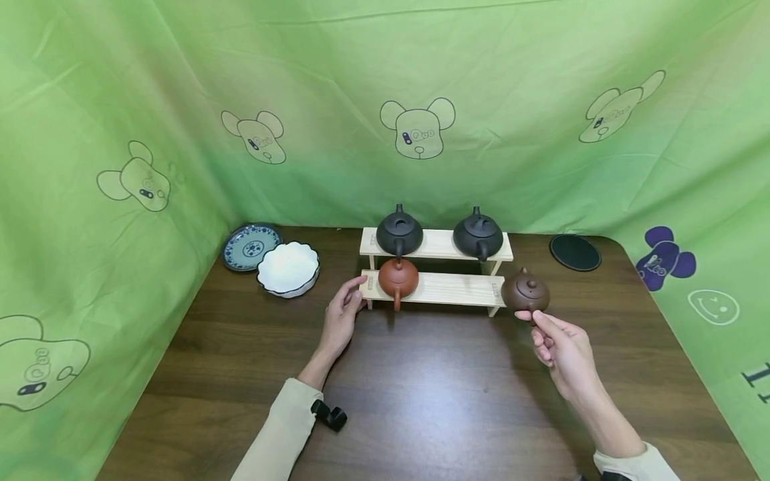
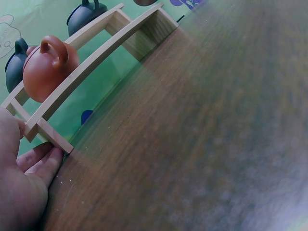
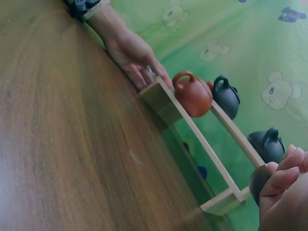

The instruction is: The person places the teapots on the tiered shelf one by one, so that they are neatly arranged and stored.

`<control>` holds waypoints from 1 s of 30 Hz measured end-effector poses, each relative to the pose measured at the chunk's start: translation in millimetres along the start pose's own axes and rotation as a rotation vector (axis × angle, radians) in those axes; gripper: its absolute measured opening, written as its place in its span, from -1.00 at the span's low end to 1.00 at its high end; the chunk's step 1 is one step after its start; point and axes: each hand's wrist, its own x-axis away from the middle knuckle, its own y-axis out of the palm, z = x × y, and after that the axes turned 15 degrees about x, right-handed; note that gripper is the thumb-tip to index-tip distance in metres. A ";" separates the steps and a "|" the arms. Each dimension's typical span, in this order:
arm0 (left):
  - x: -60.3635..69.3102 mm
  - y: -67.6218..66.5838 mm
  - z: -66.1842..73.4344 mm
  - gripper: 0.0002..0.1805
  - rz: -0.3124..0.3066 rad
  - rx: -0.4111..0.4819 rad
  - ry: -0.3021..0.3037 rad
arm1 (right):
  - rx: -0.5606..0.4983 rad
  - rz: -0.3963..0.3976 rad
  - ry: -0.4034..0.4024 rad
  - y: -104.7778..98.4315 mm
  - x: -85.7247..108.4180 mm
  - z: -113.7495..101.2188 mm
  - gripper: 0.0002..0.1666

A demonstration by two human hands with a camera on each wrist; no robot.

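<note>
My right hand [image 1: 568, 354] pinches the handle of a dark brown teapot [image 1: 525, 292], upright beside the right end of a two-tier wooden stand [image 1: 460, 287]. Much of this teapot [image 3: 259, 182] is hidden behind the fingers in the right wrist view. At the stand's left end my left hand [image 1: 341, 321] holds the corner of the lower shelf, with curled fingers [image 2: 48, 166] by the leg. On that shelf stands a reddish-orange teapot [image 1: 398, 278], its handle toward me. Two black teapots, one on the left [image 1: 400, 232] and one on the right [image 1: 478, 235], sit on the upper shelf.
Left of the stand, a white scalloped bowl [image 1: 289, 267] stands near a blue patterned plate [image 1: 252, 247]. A black round mat [image 1: 575, 252] lies at the back right of the brown wooden table [image 1: 415, 394]. Green printed cloth [image 1: 337, 80] encloses the back and sides.
</note>
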 end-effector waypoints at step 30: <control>-2.1 3.6 2.2 -0.59 0.024 0.034 -0.060 | 0.085 -0.064 0.002 34.4 -4.4 6.6 -0.62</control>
